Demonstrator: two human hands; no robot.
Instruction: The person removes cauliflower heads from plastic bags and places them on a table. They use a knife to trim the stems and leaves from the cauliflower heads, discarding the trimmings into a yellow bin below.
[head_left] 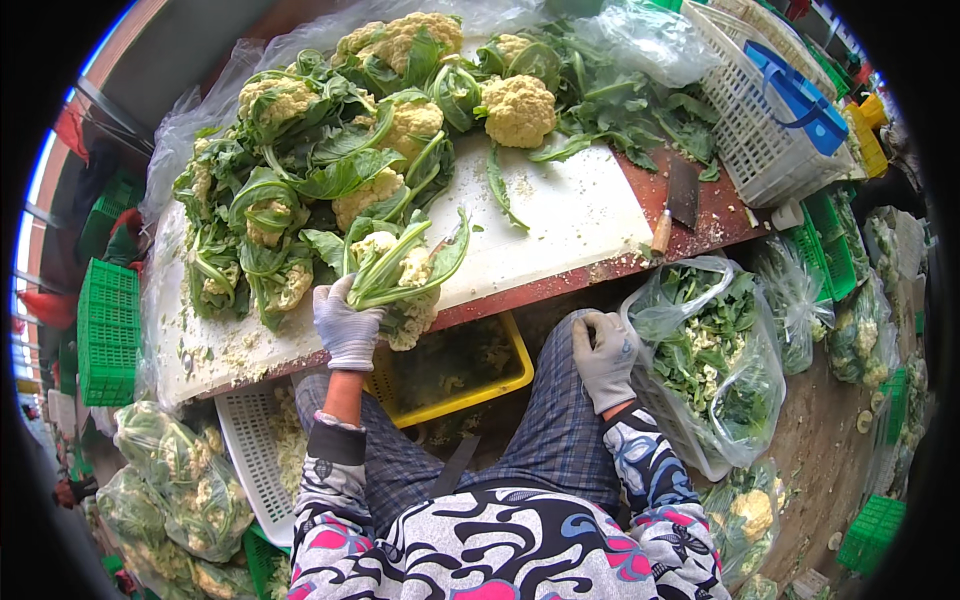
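Note:
My left hand [347, 325], in a pale glove, is closed around the leafy stalk end of a cauliflower [412, 265]. This cauliflower is tilted over the front edge of the table, its green leaves pointing up and right. My right hand [603, 360], in a grey glove, rests by my right knee with its fingers curled in and nothing visible in them. Beyond my left hand, several leafy cauliflowers [275, 100] are heaped on the white board [560, 215]. A cleaver [682, 195] with a wooden handle lies at the board's right end.
To the right of my knee stands a clear bag [715, 370] of leaf trimmings. A yellow crate [515, 365] sits under the table, with a white basket [250, 440] left of it. Bagged cauliflowers [180, 480] lie lower left. A white crate [770, 130] stands far right.

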